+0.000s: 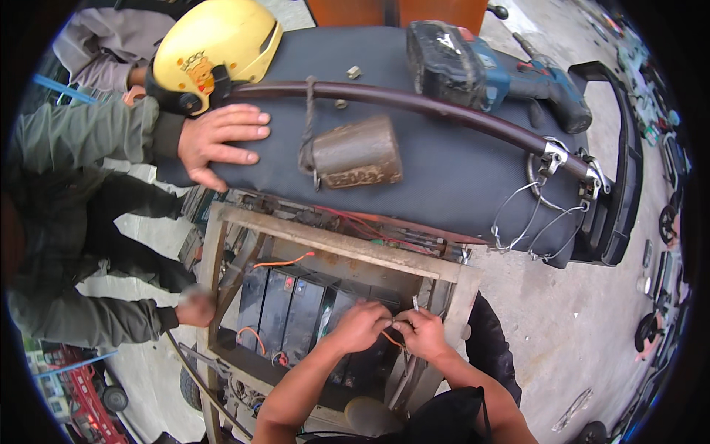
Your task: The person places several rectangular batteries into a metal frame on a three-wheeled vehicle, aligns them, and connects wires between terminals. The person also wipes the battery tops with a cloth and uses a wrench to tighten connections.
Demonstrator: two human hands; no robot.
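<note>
My left hand (362, 325) and my right hand (420, 334) meet over a metal frame, fingertips pinched together. A short orange wire (393, 340) runs just below the fingertips, and both hands appear closed on it; its end is hidden by the fingers. A thin white stick (416, 303) pokes up beside my right fingers. Beneath my hands, several dark batteries (302, 314) stand side by side inside the rusty frame (340, 243). Other orange wires (285, 260) lie loose over the batteries, one curling near their left side.
Beyond the frame lies a long black seat (274, 166) with a yellow helmet (211, 52), a brown metal cylinder (359, 152), a curved bar (436, 107) and a blue cordless power tool (510, 78). Another person's hand (222, 140) rests on the seat; their other hand (195, 308) is at the frame's left.
</note>
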